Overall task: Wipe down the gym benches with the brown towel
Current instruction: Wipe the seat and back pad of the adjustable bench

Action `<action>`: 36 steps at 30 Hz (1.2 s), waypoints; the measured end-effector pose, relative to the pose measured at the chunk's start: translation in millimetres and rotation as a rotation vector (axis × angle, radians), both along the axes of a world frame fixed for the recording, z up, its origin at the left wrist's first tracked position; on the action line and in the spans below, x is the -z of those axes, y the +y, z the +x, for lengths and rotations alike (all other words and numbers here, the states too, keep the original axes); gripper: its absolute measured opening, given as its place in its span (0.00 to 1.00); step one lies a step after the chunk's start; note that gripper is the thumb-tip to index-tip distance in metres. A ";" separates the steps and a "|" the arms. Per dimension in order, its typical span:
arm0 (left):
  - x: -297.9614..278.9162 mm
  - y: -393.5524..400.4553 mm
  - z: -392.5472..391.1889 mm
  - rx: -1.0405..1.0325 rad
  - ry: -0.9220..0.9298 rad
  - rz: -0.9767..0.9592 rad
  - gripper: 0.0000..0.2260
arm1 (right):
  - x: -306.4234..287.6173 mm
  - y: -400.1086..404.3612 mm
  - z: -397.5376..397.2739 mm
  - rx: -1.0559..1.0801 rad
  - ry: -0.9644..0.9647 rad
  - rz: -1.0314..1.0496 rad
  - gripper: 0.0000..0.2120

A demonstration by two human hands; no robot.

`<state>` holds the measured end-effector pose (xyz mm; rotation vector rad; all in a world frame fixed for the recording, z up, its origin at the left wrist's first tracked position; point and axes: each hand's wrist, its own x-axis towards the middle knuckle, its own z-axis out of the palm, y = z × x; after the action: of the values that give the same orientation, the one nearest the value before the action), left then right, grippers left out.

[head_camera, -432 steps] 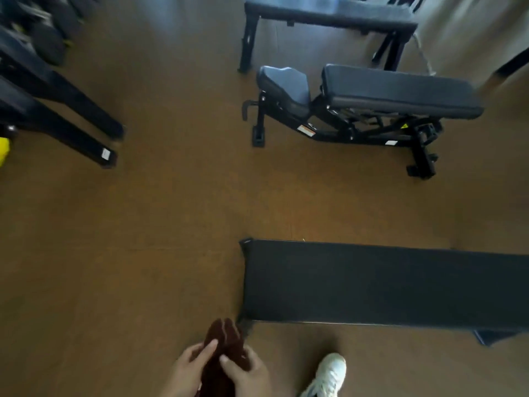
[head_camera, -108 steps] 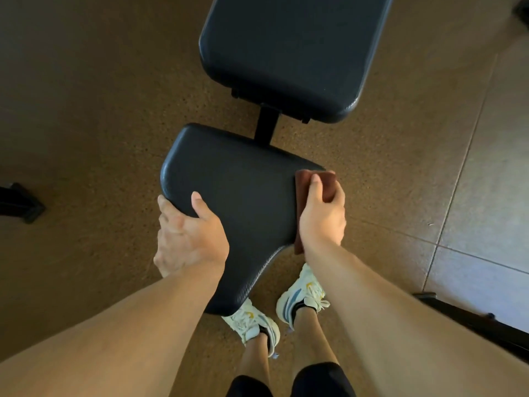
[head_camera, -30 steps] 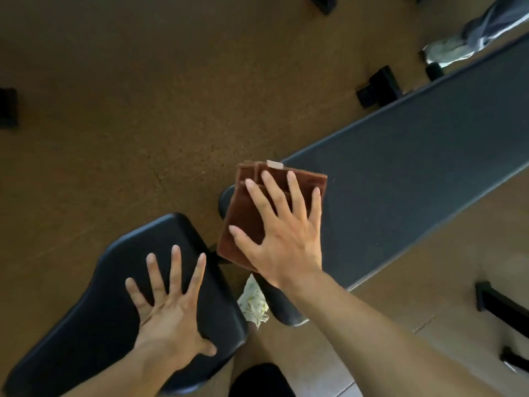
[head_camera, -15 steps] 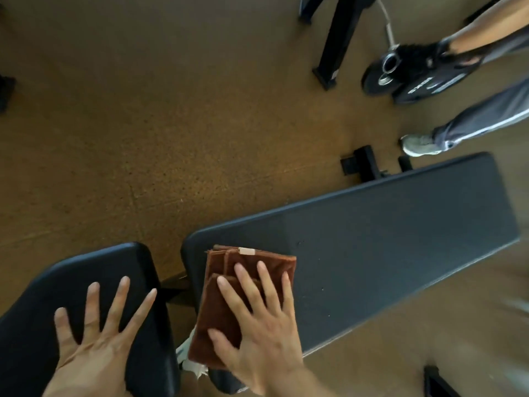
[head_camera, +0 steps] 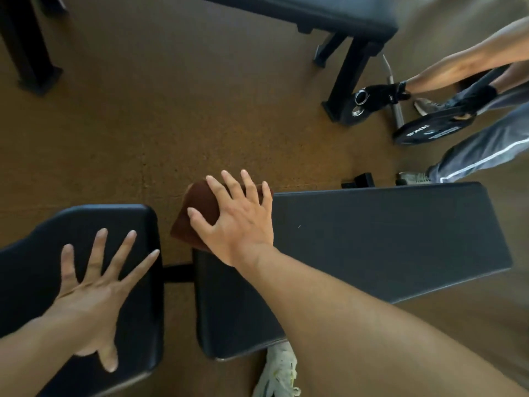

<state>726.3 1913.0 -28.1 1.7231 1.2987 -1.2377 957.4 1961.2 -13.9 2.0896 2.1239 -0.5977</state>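
The folded brown towel lies on the far left corner of the long black bench pad and hangs a little over its edge. My right hand presses flat on the towel with fingers spread, covering its right half. My left hand rests flat and empty, fingers apart, on the separate black seat pad to the left. A short black bar joins the two pads across a gap.
Another black bench stands at the top. At right, another person in black gloves handles a weight plate by a metal bar; their grey trouser leg is close. My white shoe is under the pad. A black frame leg is top left.
My right hand has slid the towel from the near left part of the long pad to its far left corner. My left hand stays spread on the seat pad.
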 end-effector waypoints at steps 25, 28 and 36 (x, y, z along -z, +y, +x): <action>-53.6 -88.4 123.8 -1.314 -0.767 0.621 0.24 | 1.0 -43.7 25.4 -0.178 0.074 0.077 0.30; -59.6 -76.5 138.1 -1.283 -0.795 0.624 0.25 | -2.7 -134.3 59.0 -0.155 0.065 0.102 0.28; -53.7 -18.5 201.9 -1.125 -0.403 0.497 0.34 | -7.1 -173.7 127.1 -0.094 -0.043 0.044 0.28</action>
<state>928.2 1894.5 25.6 1.0591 1.9505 0.0743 1084.6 1787.5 -6.9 1.9919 2.2158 -0.4951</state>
